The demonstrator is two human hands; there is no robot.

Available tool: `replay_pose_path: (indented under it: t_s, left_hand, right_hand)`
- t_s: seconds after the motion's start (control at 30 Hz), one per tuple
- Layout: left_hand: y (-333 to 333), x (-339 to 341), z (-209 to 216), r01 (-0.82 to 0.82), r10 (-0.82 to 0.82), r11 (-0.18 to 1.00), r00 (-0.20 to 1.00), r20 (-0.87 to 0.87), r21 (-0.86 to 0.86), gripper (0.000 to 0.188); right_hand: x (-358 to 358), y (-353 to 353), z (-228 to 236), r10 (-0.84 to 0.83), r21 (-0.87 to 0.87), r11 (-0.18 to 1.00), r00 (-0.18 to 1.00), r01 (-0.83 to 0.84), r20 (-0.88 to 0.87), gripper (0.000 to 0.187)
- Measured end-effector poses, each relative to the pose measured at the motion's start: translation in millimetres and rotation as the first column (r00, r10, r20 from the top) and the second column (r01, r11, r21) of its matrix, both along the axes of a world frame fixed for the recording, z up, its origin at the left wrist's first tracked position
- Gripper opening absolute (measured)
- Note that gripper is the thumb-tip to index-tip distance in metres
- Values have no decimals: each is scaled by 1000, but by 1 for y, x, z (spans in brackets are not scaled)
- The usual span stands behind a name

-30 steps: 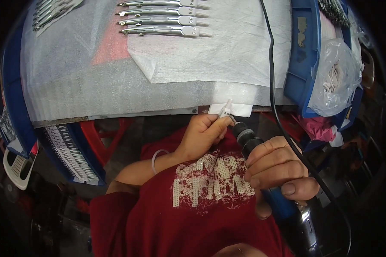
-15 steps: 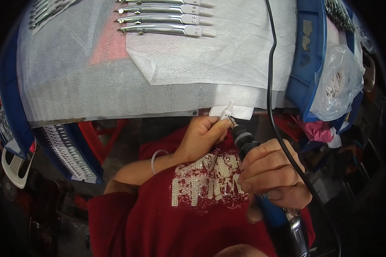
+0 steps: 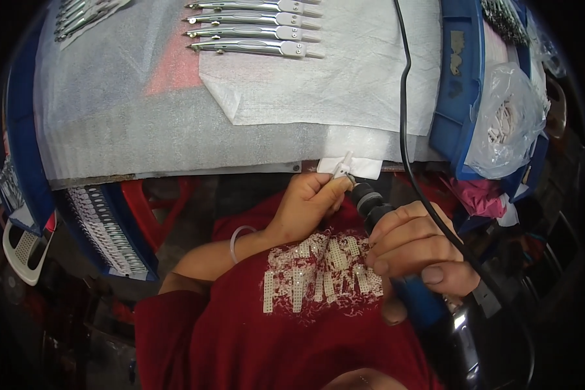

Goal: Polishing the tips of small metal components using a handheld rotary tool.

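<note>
My left hand (image 3: pixel 311 200) pinches a drawing compass (image 3: pixel 343 168) by its white head at the table's front edge; most of its legs are hidden by my fingers. Beneath that head lies a folded white pad (image 3: pixel 368 169). My right hand (image 3: pixel 419 244) is wrapped round a blue and black electric screwdriver (image 3: pixel 372 203), tilted up and to the left. Its tip meets the compass head beside my left thumb. Several silver compasses with white heads (image 3: pixel 260 47) lie in a row on a white cloth (image 3: pixel 325 91) farther back.
A black cable (image 3: pixel 403 97) runs down across the table past my right hand. Blue bins (image 3: pixel 454 110) stand on the right, one with a clear plastic bag (image 3: pixel 507 123). More compasses (image 3: pixel 88 19) lie far left. A blue tray of metal parts (image 3: pixel 107 227) sits below the left edge.
The view has shifted slightly. My right thumb has lifted a little along the screwdriver, whose rear end has swung slightly right. My left hand keeps its pinch on the compass.
</note>
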State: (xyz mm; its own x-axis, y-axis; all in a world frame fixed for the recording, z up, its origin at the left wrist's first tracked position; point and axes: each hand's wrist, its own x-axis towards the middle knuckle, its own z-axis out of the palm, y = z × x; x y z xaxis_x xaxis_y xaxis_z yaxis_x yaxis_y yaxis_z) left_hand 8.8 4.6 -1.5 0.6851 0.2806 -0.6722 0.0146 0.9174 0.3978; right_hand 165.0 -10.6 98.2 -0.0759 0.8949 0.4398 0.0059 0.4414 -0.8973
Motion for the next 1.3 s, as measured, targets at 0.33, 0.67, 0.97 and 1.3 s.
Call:
replay_pose_path:
  t_s: [0.33, 0.67, 0.97, 1.3]
  left_hand:
    - [-3, 2, 0, -17, 17, 998, 1000, -1, -53, 26]
    - [-9, 1, -6, -42, 42, 999, 999, 6, -10, 28]
    - [-8, -1, -10, 29, -29, 999, 1000, -4, -19, 29]
    - [4, 1, 5, 12, -13, 998, 1000, -8, -61, 26]
  right_hand:
    - [-5, -4, -2, -55, 6, 999, 989, 54, 134, 55]
    - [0, 11, -3, 92, 2, 996, 989, -93, 117, 47]
    - [-13, 5, 1, -48, 13, 999, 998, 48, -29, 29]
    - [3, -6, 5, -1, -41, 999, 987, 7, 161, 62]
